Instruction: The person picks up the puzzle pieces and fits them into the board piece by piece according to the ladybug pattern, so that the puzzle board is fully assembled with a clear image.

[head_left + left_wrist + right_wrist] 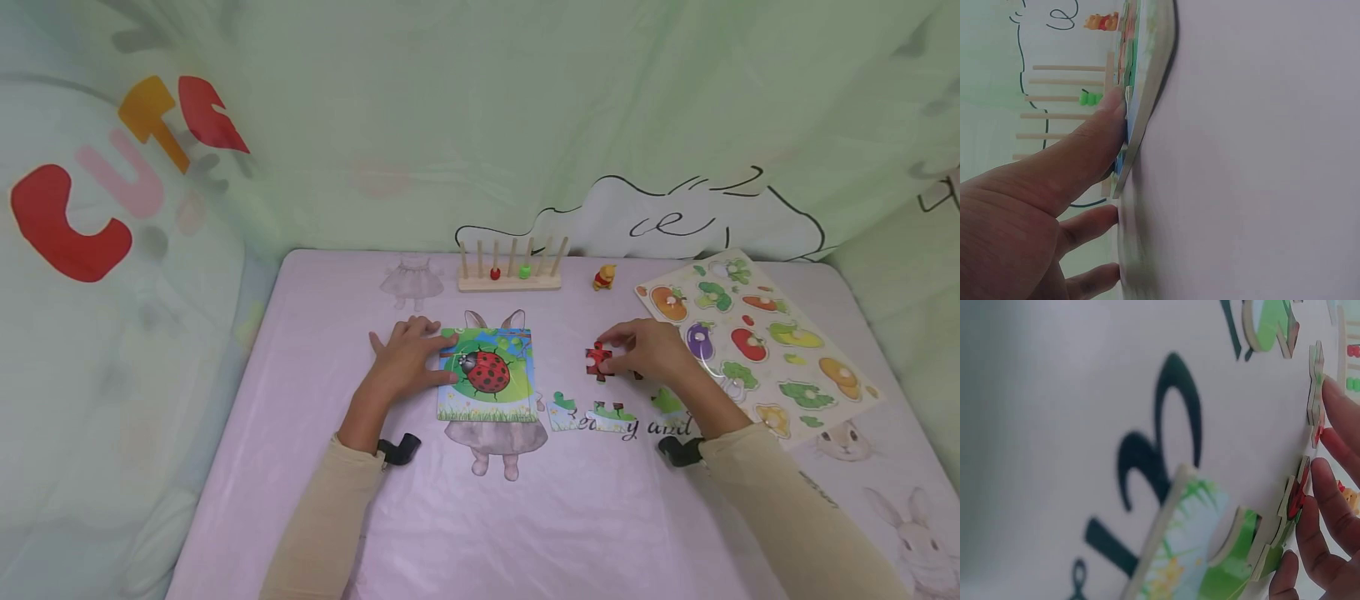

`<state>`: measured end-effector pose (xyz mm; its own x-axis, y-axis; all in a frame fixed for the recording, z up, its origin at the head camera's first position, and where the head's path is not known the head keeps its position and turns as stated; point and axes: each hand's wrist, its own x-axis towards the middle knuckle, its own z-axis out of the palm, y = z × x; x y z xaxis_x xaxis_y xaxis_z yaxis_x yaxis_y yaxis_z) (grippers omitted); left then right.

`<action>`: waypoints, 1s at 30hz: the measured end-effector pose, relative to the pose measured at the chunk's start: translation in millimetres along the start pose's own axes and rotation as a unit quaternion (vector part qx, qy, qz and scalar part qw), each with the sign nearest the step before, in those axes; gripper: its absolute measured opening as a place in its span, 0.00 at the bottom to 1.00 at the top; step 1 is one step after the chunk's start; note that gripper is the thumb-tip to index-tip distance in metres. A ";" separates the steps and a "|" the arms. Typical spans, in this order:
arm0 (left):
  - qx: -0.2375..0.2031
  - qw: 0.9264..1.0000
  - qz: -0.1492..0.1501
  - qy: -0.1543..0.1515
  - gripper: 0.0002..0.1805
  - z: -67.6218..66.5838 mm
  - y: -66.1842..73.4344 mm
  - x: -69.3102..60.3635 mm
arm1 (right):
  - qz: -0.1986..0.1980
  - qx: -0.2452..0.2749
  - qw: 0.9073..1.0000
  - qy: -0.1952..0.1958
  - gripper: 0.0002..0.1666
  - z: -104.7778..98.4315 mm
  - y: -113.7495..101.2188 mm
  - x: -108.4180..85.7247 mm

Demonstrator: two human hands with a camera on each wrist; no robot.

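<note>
The square ladybug jigsaw (487, 375) pairs a black-spotted red beetle with greens and light blue, and the small knobbed puzzle piece (598, 356) is red with dark markings. The flat cream vegetable board (768, 385) mixes orange, purple, red and green; the smooth lilac-pink tablecloth (525, 533) carries grey rabbit prints.

The head view looks down toward the far edge of the table (337, 279); the low, close, sideways-turned wrist views share the peg rack (510, 284).

The jigsaw pieces (1188, 550) look glossy, the peg rack (510, 284) matt wood, the bear figurine (603, 278) smooth plastic, the sleeves (322, 508) cloth.
</note>
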<state>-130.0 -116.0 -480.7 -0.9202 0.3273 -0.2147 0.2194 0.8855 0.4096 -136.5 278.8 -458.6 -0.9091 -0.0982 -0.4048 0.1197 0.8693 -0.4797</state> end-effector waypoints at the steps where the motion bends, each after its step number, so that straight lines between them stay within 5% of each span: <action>1: 0.000 1.000 0.000 0.000 0.38 0.1 0.0 -0.1 | -0.001 0.000 1.000 0.000 0.30 0.2 0.2 0.3; 30: 0.000 1.000 0.002 0.002 0.38 -0.4 1.1 -0.6 | -0.027 0.040 0.999 -0.013 0.24 -3.1 3.9 -0.9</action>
<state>-129.3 -115.3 -479.7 -0.9204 0.3302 -0.2095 0.2237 0.8841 0.4104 -136.5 283.7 -457.7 -0.9046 -0.1568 -0.3965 0.1038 0.8210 -0.5614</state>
